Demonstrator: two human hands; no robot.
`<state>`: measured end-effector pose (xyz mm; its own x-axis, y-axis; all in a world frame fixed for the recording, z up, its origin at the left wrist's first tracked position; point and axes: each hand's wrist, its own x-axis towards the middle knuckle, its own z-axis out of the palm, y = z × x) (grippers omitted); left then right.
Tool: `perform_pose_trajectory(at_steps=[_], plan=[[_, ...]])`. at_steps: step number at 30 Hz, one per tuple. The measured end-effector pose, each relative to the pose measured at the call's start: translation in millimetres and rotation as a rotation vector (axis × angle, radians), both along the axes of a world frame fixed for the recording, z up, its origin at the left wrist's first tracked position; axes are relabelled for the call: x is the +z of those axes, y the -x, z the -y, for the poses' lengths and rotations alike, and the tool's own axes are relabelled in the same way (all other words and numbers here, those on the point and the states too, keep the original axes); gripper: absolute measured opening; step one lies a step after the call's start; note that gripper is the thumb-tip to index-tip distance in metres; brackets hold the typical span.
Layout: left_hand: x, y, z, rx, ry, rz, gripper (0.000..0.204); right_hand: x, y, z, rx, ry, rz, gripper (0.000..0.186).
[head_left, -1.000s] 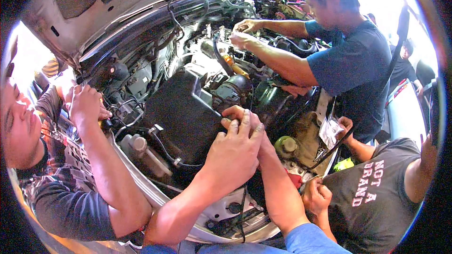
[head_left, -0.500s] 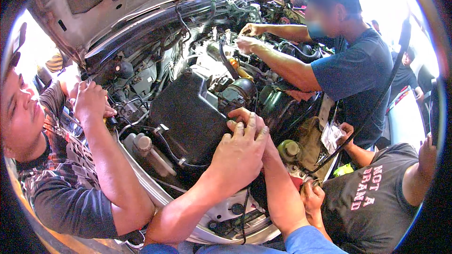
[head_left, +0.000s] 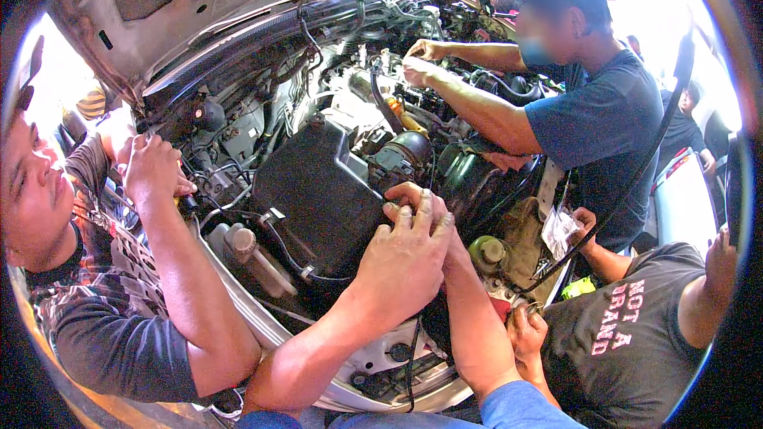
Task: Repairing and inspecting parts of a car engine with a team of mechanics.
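Note:
In front of me my left hand [head_left: 401, 258] lies over my right hand [head_left: 408, 192], its fingers bent around it. My right hand's fingers curl beneath, mostly hidden. Whether anything is between them is not visible. Both hands are above the front right edge of a large black plastic cover [head_left: 306, 195] in a car's engine bay. A dark round duct [head_left: 409, 149] sits just beyond my fingers. To the right of my right wrist is a reservoir with a greenish cap [head_left: 493, 252].
At left a person's clasped hands [head_left: 153, 168] are over the bay's edge. Across the engine, another person's hands [head_left: 421, 63] work. At right, a person's hand [head_left: 584, 222] is by a white crumpled sheet [head_left: 560, 232], near a brown cloth [head_left: 517, 242]. The raised hood [head_left: 159, 8] hangs above.

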<state>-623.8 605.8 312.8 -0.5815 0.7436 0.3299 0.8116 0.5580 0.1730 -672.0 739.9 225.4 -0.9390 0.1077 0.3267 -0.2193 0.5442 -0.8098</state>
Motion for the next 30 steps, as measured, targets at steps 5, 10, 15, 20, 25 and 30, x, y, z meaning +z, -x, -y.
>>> perform_pose_trajectory(at_steps=[5, 10, 15, 20, 25, 30], plan=[[2.0, -0.3, 0.5, -0.002, 0.003, 0.017, 0.062, 2.2, -0.7, 0.4, 0.015, 0.059, 0.051, 0.027], [3.3, -0.8, 0.5, 0.0, 0.011, 0.023, 0.061, 3.7, -1.2, 1.2, 0.0, 0.044, 0.041, 0.026], [1.8, -0.6, 0.8, 0.001, 0.014, -0.006, 0.061, 0.8, 0.8, 1.8, -0.017, 0.057, 0.074, 0.027], [-0.4, -0.4, 0.5, 0.004, 0.004, 0.027, 0.064, -1.2, 0.8, 0.8, 0.002, 0.065, 0.051, 0.029], [-1.4, 0.1, 0.8, 0.002, 0.01, -0.001, 0.064, -0.2, 0.0, 0.5, 0.0, 0.047, 0.071, 0.029], [-0.6, 0.3, 0.5, 0.003, 0.014, 0.011, 0.064, -1.5, 0.9, 0.6, -0.019, -0.016, 0.027, 0.029]])
